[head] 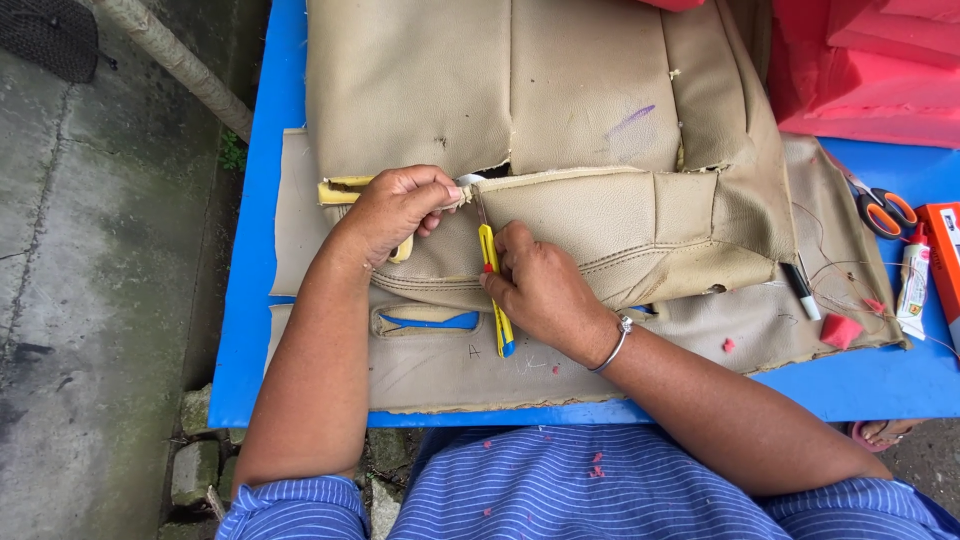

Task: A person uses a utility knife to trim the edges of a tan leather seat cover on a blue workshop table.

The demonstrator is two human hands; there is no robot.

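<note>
near the table's [262,330] left edge, my left grip [398,210] pinches the beige seat cover's [560,110] seam; my right grip [540,285] closes around the yellow cutter [494,290].

I saw the seat cover [560,110] lying on the table [262,300], the knife [494,290] on its front part, scissors [882,208] and a marker [800,290] to its right.

An outdoor upholstery workshop: blue worktable [255,330] on concrete ground [90,280], beige leatherette covers [560,90], red foam [880,70], scissors [885,210].
</note>
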